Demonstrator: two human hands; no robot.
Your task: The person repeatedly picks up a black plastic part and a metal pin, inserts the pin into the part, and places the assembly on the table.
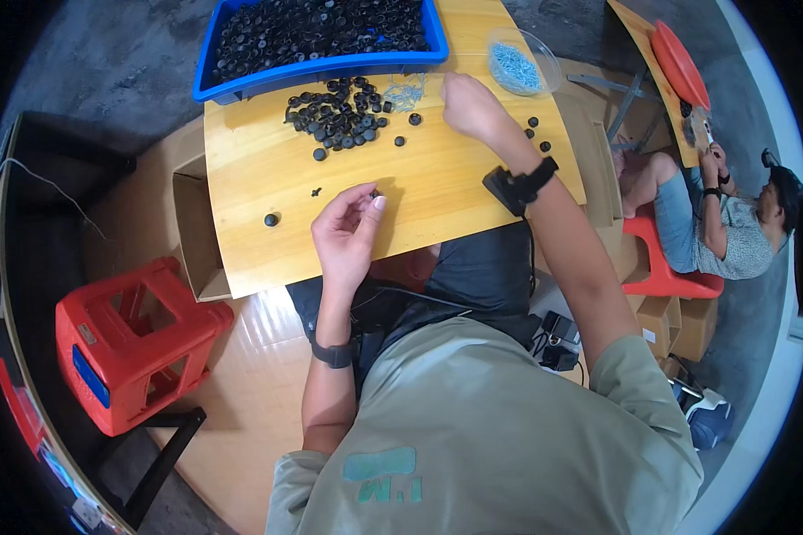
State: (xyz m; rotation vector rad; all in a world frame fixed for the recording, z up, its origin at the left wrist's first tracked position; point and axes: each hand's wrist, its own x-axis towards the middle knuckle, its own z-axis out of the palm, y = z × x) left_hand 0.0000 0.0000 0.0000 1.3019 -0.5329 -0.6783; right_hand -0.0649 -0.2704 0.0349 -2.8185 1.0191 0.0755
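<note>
Over the near part of the wooden table (281,254), my left hand (343,234) is closed, with a small black part (375,193) between thumb and fingertips. My right hand (475,109) is farther forward with its fingers bent together, beside a small heap of silvery screws (408,92). Whatever its fingertips pinch is hidden. A pile of black round caps (339,116) lies left of those screws. Single caps sit apart, including a domed one (270,219) at the left, near a tiny black cross-shaped piece (316,192).
A blue tray (330,68) full of black parts stands at the table's far edge. Right of it is a clear bowl (549,71) of screws, with several loose caps (533,122) nearer me. A red stool (138,339) is at left; a seated person (732,227) works at right.
</note>
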